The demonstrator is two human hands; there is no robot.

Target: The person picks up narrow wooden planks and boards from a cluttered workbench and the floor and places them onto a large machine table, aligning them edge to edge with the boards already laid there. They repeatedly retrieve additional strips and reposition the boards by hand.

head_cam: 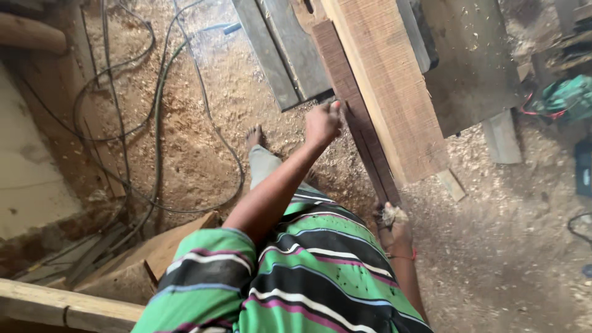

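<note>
Dark narrow board (354, 111) runs diagonally from far centre down to near right, lying flush against the left edge of a wider pale plank (388, 86).

Left hand (323, 122) is at the board's left edge about midway along, arm stretched forward. Fingers curl against the edge; can't tell whether the grip really closes on it or just presses.

Right hand (394, 223) is at the board's near end, grip closed around the end, sawdust clinging to the fingers. Red band on that wrist.

Both boards rest on a grey metal machine counter (290, 55) at far centre, dusted with shavings.

Floor (203, 142) is covered in sawdust; black cables (154, 111) loop over it on the left. One bare foot (254, 137) shows just left of the left forearm. Person wears a green striped shirt (308, 271). Green power tool (564, 98) sits far right. Loose timber offcuts (123, 271) lie near left.
</note>
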